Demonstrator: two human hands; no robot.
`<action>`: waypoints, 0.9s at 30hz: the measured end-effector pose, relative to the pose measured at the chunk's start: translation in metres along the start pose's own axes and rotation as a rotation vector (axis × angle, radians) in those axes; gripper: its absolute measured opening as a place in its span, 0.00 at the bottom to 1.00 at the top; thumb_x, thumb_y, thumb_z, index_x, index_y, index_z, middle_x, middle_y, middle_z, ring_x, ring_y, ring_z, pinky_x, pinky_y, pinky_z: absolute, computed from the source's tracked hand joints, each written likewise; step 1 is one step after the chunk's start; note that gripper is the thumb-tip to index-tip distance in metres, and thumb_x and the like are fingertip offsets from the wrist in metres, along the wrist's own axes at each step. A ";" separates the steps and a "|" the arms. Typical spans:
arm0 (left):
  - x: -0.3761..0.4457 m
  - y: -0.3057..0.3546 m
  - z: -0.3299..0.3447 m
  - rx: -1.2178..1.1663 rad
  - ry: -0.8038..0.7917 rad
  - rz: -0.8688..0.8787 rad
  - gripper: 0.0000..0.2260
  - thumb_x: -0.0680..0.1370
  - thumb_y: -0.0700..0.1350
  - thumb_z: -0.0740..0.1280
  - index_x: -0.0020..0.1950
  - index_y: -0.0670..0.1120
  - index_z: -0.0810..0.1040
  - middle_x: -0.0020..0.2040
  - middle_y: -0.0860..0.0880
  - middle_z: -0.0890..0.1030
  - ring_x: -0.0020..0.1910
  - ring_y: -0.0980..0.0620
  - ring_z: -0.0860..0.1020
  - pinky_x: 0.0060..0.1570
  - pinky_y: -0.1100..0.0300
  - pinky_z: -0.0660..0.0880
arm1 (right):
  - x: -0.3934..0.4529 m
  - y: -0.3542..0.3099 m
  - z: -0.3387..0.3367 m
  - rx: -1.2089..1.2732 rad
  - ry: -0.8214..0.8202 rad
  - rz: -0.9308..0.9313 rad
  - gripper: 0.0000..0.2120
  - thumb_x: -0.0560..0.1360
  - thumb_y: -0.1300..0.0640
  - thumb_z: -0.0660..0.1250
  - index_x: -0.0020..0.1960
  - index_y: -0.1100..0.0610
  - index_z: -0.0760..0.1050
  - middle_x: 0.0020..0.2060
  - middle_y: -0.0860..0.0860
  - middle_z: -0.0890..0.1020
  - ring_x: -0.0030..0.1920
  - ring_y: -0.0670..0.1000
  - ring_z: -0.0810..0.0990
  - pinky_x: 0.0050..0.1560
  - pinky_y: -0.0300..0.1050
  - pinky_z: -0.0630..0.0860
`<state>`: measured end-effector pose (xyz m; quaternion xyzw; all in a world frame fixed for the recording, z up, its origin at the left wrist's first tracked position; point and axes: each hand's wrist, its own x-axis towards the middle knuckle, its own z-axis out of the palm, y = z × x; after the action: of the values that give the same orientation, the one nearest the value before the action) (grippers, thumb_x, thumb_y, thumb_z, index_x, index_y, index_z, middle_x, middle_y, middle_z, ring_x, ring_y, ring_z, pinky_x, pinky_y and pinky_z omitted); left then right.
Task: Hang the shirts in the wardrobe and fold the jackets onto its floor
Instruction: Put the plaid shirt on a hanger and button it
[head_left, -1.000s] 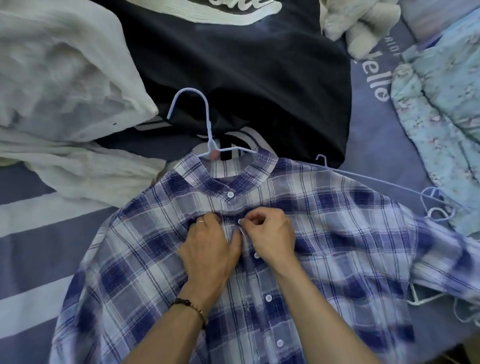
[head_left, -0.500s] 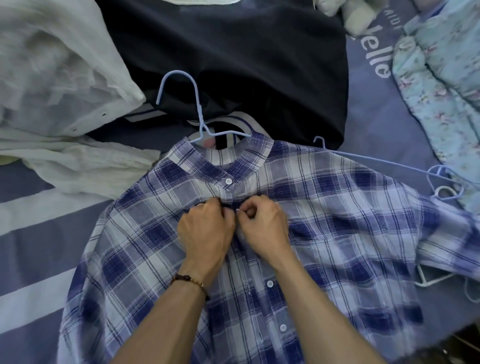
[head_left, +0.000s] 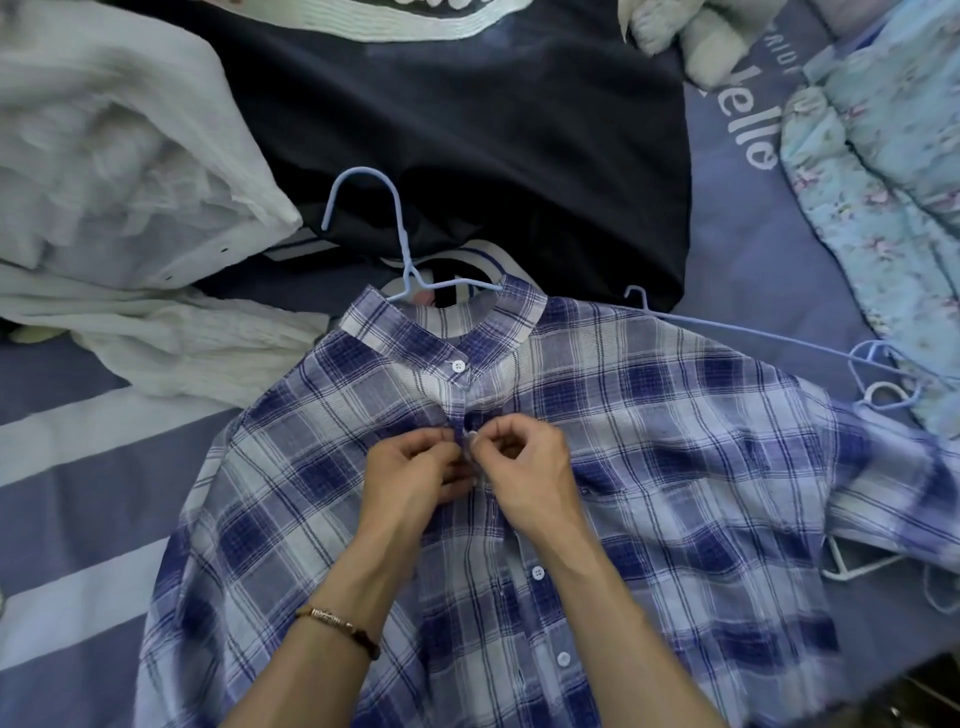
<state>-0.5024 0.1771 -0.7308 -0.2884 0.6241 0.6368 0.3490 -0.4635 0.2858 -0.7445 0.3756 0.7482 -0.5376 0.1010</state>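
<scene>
A blue and white plaid shirt (head_left: 649, 467) lies flat on the bed with a light blue hanger (head_left: 395, 244) inside it, the hook sticking out of the collar. The collar button is fastened. My left hand (head_left: 410, 473) pinches the left edge of the shirt's front opening just below the collar. My right hand (head_left: 524, 467) pinches the right edge at the second button, fingertips meeting the left hand's. A dark navy jacket (head_left: 493, 140) with white trim lies behind the shirt.
A white garment (head_left: 119, 197) is heaped at the left, a light blue floral garment (head_left: 883, 197) at the right. More light blue hangers (head_left: 878, 369) and a white hanger (head_left: 852, 566) lie by the shirt's right sleeve. The bedsheet (head_left: 67, 493) is blue with pale stripes.
Both hands stay at the second button; the fingers have shifted from closed fists pressed together to pinching the button area. The view has moved slightly.
</scene>
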 end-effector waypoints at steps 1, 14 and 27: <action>0.000 0.001 -0.001 -0.012 -0.009 -0.005 0.06 0.76 0.31 0.67 0.42 0.40 0.80 0.36 0.43 0.84 0.39 0.45 0.84 0.41 0.56 0.82 | 0.000 0.001 0.000 -0.001 0.005 -0.023 0.05 0.74 0.58 0.71 0.39 0.52 0.80 0.34 0.47 0.82 0.35 0.42 0.79 0.36 0.36 0.75; 0.002 -0.002 -0.006 -0.050 -0.041 -0.043 0.08 0.79 0.35 0.67 0.40 0.40 0.79 0.38 0.42 0.83 0.39 0.48 0.84 0.40 0.60 0.81 | -0.007 0.011 -0.004 0.039 -0.020 -0.105 0.03 0.74 0.58 0.72 0.42 0.53 0.80 0.40 0.48 0.82 0.41 0.44 0.81 0.43 0.39 0.78; 0.001 0.002 -0.007 0.029 -0.103 -0.017 0.04 0.76 0.31 0.69 0.47 0.38 0.81 0.40 0.43 0.84 0.41 0.48 0.85 0.41 0.62 0.82 | -0.004 0.009 -0.013 0.060 -0.112 -0.134 0.04 0.74 0.61 0.72 0.41 0.54 0.80 0.40 0.49 0.83 0.41 0.46 0.81 0.44 0.39 0.78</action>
<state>-0.5050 0.1704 -0.7302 -0.2556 0.6118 0.6387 0.3904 -0.4516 0.2969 -0.7435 0.2970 0.7483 -0.5855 0.0951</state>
